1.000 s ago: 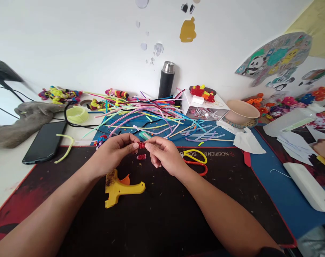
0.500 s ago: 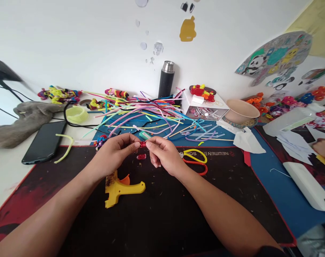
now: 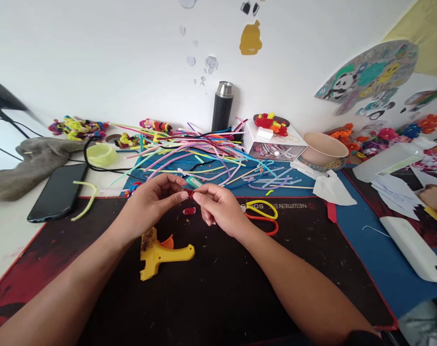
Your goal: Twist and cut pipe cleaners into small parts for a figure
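Between the fingertips of both hands is a small red glittery pipe-cleaner piece (image 3: 189, 193). My left hand (image 3: 157, 202) pinches its left end with thumb and forefinger, and my right hand (image 3: 218, 204) pinches the right end. A second red glittery piece (image 3: 188, 211) lies on the dark mat just below. Near my left wrist rests a yellow glue gun (image 3: 164, 253) with an orange trigger, its front partly under the hand. Scissors (image 3: 262, 216) with yellow and red handles lie beside my right hand, their blades hidden by it.
Loose pipe cleaners (image 3: 193, 149) are heaped behind the hands. A black flask (image 3: 223, 106), a white box (image 3: 272, 142) and a beige bowl (image 3: 324, 148) stand along the wall. At left lies a phone (image 3: 58, 192); at far right, another person's hand (image 3: 434, 199) beside papers.
The view has shifted very slightly. Both hands stay together, still pinching the red piece, which appears turned a little between the fingers.
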Action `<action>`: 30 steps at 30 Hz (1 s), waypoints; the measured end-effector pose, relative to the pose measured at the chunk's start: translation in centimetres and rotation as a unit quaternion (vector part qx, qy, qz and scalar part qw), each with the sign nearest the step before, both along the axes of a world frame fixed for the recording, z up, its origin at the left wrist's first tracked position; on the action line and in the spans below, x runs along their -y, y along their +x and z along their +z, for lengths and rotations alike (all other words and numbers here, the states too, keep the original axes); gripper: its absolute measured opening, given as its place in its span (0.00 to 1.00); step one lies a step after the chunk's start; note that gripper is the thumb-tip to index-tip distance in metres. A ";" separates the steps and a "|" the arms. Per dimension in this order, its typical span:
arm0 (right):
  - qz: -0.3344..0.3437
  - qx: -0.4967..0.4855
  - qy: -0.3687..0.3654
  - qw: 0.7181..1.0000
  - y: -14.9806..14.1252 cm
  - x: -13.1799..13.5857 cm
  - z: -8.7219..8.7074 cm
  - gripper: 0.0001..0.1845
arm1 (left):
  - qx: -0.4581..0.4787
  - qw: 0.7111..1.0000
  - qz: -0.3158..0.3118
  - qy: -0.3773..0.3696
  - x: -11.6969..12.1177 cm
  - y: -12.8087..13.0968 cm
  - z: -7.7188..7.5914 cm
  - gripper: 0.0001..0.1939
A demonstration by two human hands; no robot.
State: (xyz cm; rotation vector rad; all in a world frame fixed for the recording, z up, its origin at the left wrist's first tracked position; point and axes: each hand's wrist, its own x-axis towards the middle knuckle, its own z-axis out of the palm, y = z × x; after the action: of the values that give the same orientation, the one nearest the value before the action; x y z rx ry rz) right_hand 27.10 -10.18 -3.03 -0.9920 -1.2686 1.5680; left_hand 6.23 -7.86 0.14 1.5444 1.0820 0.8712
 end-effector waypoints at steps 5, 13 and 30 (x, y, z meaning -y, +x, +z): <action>0.010 0.005 0.006 1.000 -0.1 0.1 0.0 0.16 | -0.020 0.999 -0.028 -0.017 0.1 0.0 0.1 0.22; 0.016 -0.036 -0.018 0.999 -0.2 0.3 -0.1 0.19 | 0.107 0.989 -0.009 -0.100 0.4 0.5 -0.5 0.19; 0.049 -0.098 -0.056 0.992 -1.0 0.5 -0.5 0.26 | 0.180 0.968 0.040 -0.173 1.2 1.5 -1.0 0.19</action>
State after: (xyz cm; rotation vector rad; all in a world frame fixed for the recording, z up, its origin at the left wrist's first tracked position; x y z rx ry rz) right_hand 26.05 -10.71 -3.58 -0.8312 -1.1180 1.7825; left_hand 7.77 -9.09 -0.88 1.0129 0.9726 0.9187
